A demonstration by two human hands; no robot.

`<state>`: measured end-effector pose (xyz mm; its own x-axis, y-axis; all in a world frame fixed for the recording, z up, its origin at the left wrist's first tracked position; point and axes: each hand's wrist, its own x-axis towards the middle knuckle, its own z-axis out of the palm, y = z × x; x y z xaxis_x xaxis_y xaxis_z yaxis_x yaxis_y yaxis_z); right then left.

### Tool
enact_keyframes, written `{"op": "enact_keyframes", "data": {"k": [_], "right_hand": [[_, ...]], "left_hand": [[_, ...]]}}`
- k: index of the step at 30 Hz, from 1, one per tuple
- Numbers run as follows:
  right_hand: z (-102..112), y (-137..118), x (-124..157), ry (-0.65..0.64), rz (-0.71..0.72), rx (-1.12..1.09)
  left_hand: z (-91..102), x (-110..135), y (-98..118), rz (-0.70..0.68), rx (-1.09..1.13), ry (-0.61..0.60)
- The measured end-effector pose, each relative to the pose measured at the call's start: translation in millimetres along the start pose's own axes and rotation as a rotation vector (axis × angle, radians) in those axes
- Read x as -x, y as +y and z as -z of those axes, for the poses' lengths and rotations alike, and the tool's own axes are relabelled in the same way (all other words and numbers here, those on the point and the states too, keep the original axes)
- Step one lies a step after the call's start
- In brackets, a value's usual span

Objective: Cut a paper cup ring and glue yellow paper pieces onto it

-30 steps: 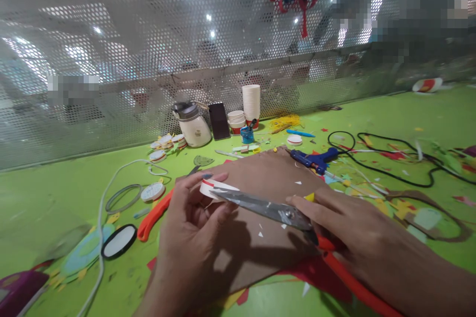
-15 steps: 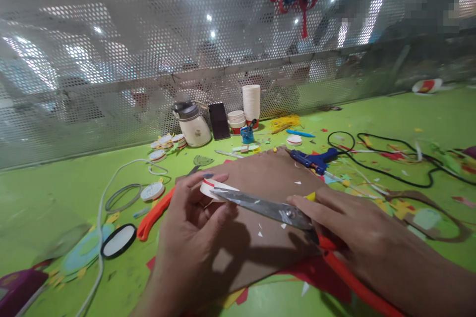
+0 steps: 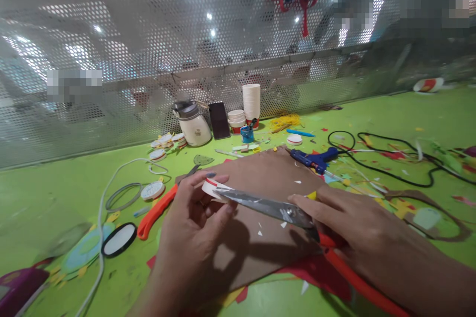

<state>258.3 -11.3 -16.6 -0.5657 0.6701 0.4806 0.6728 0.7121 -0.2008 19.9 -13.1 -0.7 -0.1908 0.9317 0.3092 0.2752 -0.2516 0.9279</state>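
My left hand [image 3: 197, 228] pinches a small white paper cup piece [image 3: 211, 187] with a red stripe along its rim. In my right hand [image 3: 349, 223] is a pair of scissors [image 3: 267, 206] with orange-red handles, their blades reaching left to the white piece. The blades look nearly closed, with the tips at the piece's edge. Both hands are above a brown cardboard sheet [image 3: 267, 173] strewn with tiny white scraps. Close to my left hand lies an orange-handled tool [image 3: 154, 215], its far end partly hidden behind the fingers.
A blue glue gun [image 3: 316, 158] with a black cable lies at the sheet's right corner. Behind stand a white bottle [image 3: 195, 129], a phone [image 3: 219, 120] and stacked paper cups [image 3: 252, 101] by a perforated metal screen [image 3: 148, 69]. Left lies a black-rimmed oval [image 3: 119, 240].
Both hands stay almost in place. The white piece and the scissors have shifted very slightly to the right.
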Motion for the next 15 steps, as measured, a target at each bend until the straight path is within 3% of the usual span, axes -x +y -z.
{"op": "enact_keyframes", "data": {"k": [15], "right_hand": [[-0.7,-0.1,-4.6,0.005,0.007,0.044]], "left_hand": [[1.4,-2.8,0.0,-0.007,0.059,0.001]]}}
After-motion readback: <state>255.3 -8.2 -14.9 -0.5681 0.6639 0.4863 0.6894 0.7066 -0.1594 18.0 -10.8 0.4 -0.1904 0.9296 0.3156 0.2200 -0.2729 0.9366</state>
